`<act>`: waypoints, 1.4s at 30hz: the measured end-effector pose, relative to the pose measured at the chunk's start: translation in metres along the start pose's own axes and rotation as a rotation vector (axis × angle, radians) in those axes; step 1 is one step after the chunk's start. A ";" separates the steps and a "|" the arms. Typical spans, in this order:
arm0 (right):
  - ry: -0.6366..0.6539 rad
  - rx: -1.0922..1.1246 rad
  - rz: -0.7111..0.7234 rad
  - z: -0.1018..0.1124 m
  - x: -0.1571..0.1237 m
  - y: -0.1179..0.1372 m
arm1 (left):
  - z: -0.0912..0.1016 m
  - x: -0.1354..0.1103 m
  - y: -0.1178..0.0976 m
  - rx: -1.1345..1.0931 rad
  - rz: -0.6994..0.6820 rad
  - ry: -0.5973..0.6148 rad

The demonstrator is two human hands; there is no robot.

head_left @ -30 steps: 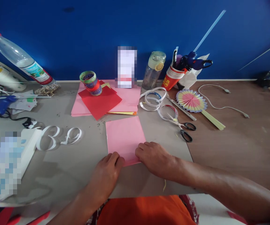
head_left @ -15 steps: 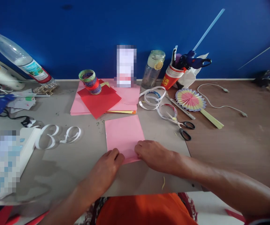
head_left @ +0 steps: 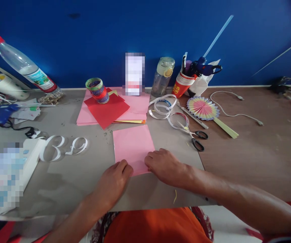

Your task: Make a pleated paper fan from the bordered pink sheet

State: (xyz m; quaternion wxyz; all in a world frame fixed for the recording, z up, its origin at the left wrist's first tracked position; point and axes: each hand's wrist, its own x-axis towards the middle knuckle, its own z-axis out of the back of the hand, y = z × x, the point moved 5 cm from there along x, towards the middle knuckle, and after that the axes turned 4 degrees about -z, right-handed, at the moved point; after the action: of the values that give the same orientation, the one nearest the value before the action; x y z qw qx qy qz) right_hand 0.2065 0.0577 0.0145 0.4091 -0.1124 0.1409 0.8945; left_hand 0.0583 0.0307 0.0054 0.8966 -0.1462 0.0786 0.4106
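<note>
1. Left hand (head_left: 117, 175): fingers bunched, gripping pink sheet (head_left: 132, 145) at its near-left corner.
2. Pink sheet: lying on worktop (head_left: 71, 179), between the 2 hands.
3. Right hand (head_left: 162, 163): fingers bunched, gripping pink sheet's near-right corner.
4. Scissors (head_left: 193, 134): right of pink sheet, apart.

Sheet (head_left: 134, 145) lay before paper stack (head_left: 139, 106), left hand (head_left: 117, 176) and right hand (head_left: 162, 163) at near corners; pot (head_left: 98, 91) stood atop stack; scissors (head_left: 198, 140) lay right.

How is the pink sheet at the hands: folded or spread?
Looks mostly spread: the sheet shows a broad, flat face. Fingers partly hide its near edge; I cannot tell whether that's folded.
</note>
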 end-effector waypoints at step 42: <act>-0.392 0.155 -0.305 -0.019 -0.022 -0.045 | -0.012 -0.031 0.032 -0.097 0.434 -0.477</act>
State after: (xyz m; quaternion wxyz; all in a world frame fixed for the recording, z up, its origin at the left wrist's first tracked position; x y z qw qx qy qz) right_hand 0.2563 0.0638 -0.0038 0.5662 0.0749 0.1085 0.8136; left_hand 0.0138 0.0249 -0.0040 0.7731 -0.0682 -0.1242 0.6182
